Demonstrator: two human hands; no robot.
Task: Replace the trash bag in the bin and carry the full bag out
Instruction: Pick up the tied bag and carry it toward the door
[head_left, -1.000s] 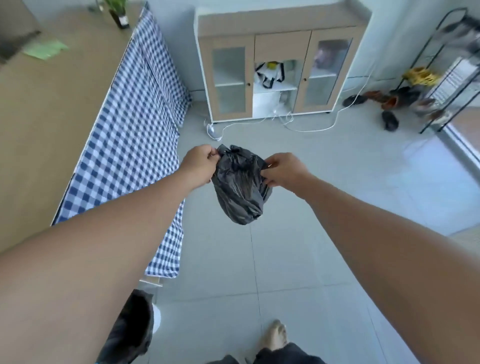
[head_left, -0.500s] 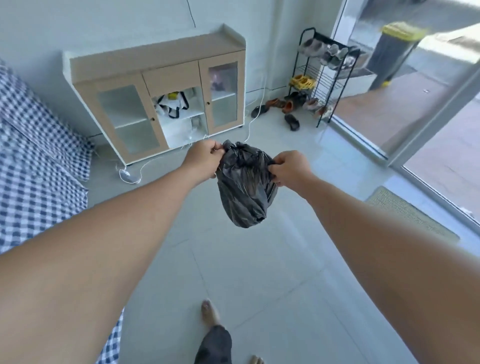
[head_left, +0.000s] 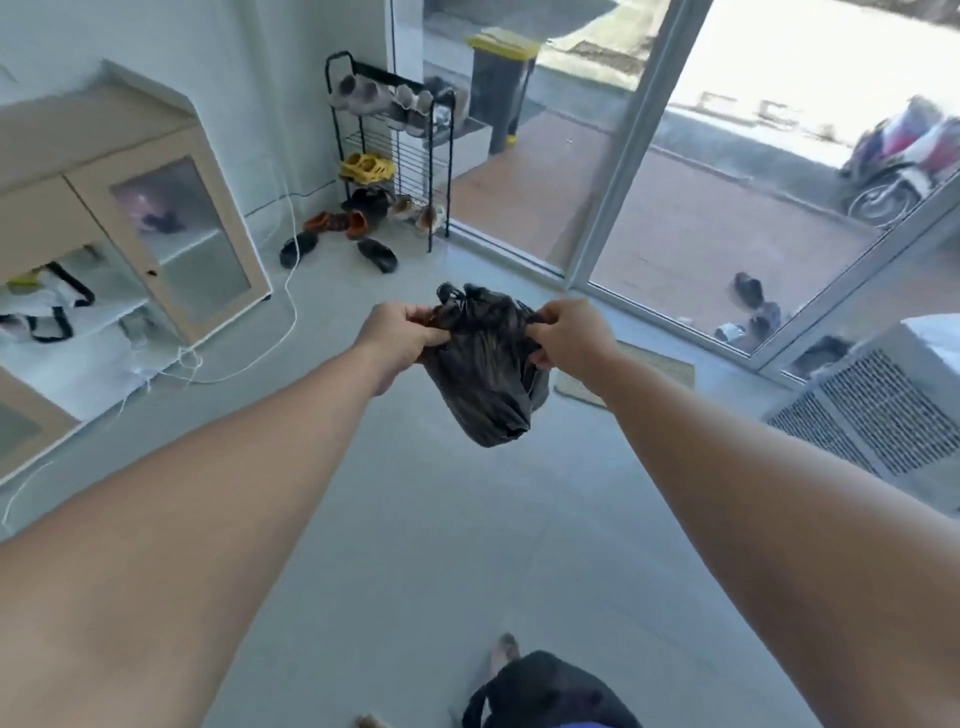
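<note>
A small full black trash bag hangs in the air in front of me, above the grey floor. My left hand pinches the bag's gathered top on its left side. My right hand grips the top on its right side. The bag's neck is bunched between the two hands and its rounded body droops below them. No indoor bin is in view. Outside the glass stands a dark wheeled bin with a yellow lid.
A glass sliding door fills the right. A black shoe rack stands by the wall, with loose shoes on the floor. A beige cabinet is at left, a white cable trails across the floor, a doormat lies by the door, and a vented white unit sits right.
My view has swung right, from the checked cloth and cabinet toward the glass door and the outdoor bin. Both hands keep their hold on the bag's top.
</note>
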